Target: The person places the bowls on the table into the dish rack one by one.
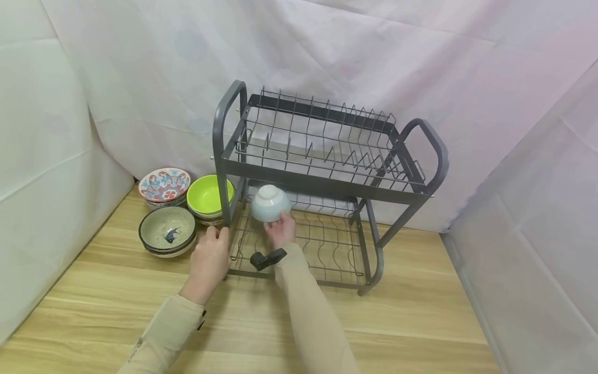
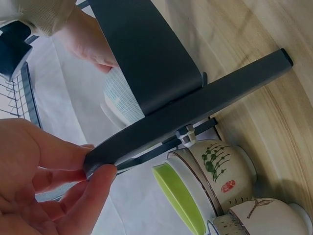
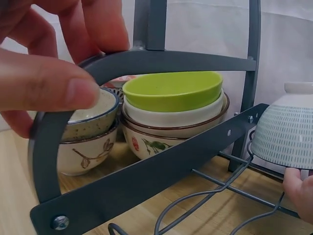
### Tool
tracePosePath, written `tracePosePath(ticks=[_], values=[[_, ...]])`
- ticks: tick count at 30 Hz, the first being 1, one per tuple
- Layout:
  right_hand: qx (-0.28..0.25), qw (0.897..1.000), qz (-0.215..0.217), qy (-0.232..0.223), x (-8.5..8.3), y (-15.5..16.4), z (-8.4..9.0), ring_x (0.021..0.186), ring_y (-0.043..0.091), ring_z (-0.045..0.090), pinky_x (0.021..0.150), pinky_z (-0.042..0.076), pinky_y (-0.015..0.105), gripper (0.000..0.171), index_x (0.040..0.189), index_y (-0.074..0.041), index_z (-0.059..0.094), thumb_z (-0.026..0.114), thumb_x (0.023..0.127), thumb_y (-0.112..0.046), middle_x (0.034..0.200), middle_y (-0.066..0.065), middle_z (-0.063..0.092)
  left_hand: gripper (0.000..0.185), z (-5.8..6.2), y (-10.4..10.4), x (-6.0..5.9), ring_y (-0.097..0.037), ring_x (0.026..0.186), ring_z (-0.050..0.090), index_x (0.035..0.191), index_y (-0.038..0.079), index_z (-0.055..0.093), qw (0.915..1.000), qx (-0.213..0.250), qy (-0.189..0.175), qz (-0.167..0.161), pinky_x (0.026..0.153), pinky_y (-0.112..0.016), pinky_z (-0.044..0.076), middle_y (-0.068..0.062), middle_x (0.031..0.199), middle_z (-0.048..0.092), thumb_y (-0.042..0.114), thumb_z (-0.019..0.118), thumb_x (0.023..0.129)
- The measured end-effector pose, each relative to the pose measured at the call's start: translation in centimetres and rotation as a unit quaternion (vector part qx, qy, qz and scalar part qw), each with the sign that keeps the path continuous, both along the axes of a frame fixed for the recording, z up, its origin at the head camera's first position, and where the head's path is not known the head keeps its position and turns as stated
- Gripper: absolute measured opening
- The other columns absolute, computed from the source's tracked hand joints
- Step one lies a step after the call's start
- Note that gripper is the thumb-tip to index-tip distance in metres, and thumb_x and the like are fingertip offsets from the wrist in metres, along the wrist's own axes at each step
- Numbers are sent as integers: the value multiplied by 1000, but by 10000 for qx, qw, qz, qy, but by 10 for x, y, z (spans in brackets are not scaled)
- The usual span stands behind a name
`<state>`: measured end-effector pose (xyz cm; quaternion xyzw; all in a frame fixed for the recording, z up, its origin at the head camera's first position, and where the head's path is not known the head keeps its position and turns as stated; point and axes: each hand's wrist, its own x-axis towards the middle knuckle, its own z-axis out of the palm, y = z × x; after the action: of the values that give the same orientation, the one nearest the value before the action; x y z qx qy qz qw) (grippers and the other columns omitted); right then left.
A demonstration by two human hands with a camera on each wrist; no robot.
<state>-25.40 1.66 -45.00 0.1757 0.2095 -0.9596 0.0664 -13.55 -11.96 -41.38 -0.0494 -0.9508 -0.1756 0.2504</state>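
A grey two-tier dish rack [image 1: 322, 183] stands on a wooden table [image 1: 420, 322]. My left hand [image 1: 216, 240] grips the rack's front left leg, thumb and fingers curled round the grey bar [image 2: 161, 127]; the right wrist view shows the same left hand [image 3: 54, 90] on the curved frame [image 3: 146, 176]. My right hand [image 1: 280, 224] holds a pale blue-white bowl [image 1: 271, 203] upside down at the left end of the lower wire shelf [image 1: 327, 249]. The bowl [image 3: 286, 129] hangs just above the wires, a fingertip [image 3: 297, 188] under its rim. Behind the bar the patterned bowl [image 2: 117, 95] and right hand [image 2: 90, 41] show.
Left of the rack stand stacks of bowls: a lime green one [image 1: 207, 195] [image 3: 171, 90] [image 2: 178, 198], a red-and-blue floral one [image 1: 164, 184] and a speckled one with a fish [image 1: 167, 228]. White cloth walls close in behind and at both sides. The upper tier holds nothing.
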Motion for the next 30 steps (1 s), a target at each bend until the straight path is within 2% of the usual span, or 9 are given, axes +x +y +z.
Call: tracePosePath(ticks=[9, 15, 23, 30], values=[[-224, 9997, 65, -43, -7, 0, 5, 135, 28, 23, 109, 21, 43, 51, 145, -12, 10, 29, 98, -14, 148, 16, 19, 27, 0, 1, 1, -32, 54, 52, 91, -8, 54, 9997, -102, 227, 83, 34, -38, 45, -24, 79, 52, -12, 64, 66], [-250, 9996, 90, -3, -10, -1, 5, 135, 30, 23, 110, 20, 44, 51, 146, -13, 10, 28, 97, -12, 147, 18, 20, 29, -2, 2, 0, -32, 55, 52, 92, -8, 54, 9997, -121, 181, 67, 34, -37, 46, -24, 80, 51, -12, 64, 65], [-25, 9995, 325, 23, -21, -14, 6, 136, 30, 17, 111, 15, 43, 51, 146, -9, 5, 24, 98, -14, 148, 19, 15, 34, -1, 2, 0, -33, 58, 53, 95, -8, 54, 9998, -100, -121, 91, 37, -37, 47, -24, 83, 51, -11, 65, 64], [347, 9989, 278, -144, -26, -20, 7, 134, 29, 25, 110, 21, 41, 49, 145, -8, 12, 27, 98, -11, 146, 17, 24, 33, -1, 2, 1, -33, 58, 53, 94, -8, 54, 9998, -170, -4, 119, 36, -37, 46, -23, 81, 51, -11, 65, 63]])
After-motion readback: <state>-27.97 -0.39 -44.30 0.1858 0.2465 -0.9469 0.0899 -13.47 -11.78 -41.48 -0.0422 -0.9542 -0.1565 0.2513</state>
